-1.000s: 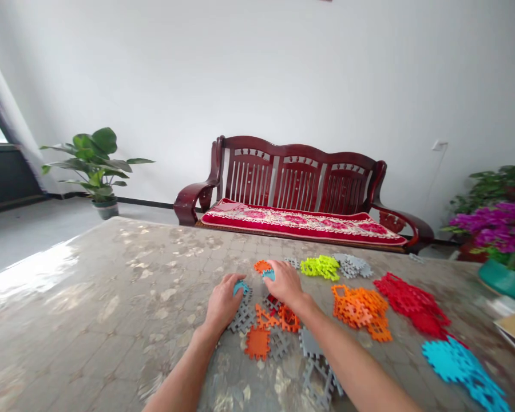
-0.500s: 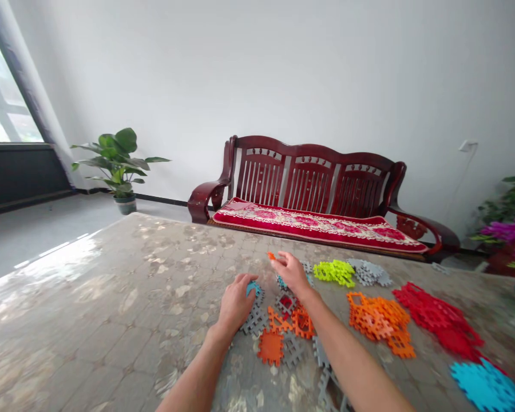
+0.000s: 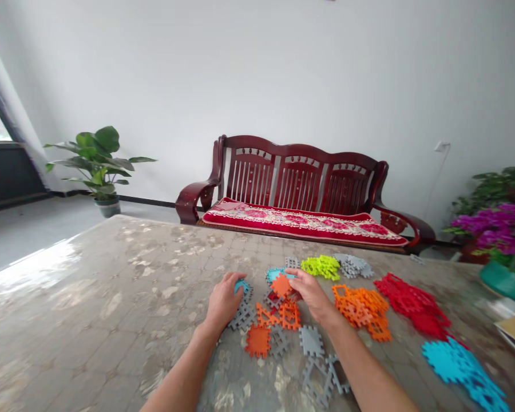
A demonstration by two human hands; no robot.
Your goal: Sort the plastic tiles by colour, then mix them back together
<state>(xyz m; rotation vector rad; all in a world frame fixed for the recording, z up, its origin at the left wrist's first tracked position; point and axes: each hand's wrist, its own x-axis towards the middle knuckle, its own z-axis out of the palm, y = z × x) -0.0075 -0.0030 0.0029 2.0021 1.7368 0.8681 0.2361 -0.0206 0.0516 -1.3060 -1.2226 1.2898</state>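
My right hand point(image 3: 312, 294) pinches an orange interlocking tile point(image 3: 280, 285) with toothed edges, above the loose pieces. My left hand point(image 3: 224, 298) is closed at a blue tile point(image 3: 242, 285), which shows between its thumb and fingers; its fingertips are partly hidden. Grey tiles point(image 3: 242, 316) lie under and beside the left hand. Between my forearms lie an orange square tile point(image 3: 257, 340), an orange frame piece point(image 3: 290, 315) and a grey square tile point(image 3: 312, 341). Another blue tile point(image 3: 273, 275) lies just behind the held orange one.
Sorted piles lie to the right: lime green point(image 3: 321, 266), grey point(image 3: 355, 266), orange point(image 3: 360, 308), red point(image 3: 412, 303) and blue point(image 3: 463, 369). A patterned cloth covers the table point(image 3: 124, 309). Beyond it stands a wooden bench point(image 3: 302, 177); purple flowers point(image 3: 498, 226) stand at the right.
My right hand has drawn back nearer with the orange tile, turning its flat face toward me. The left hand stays at the blue tile. The view has swung slightly right.
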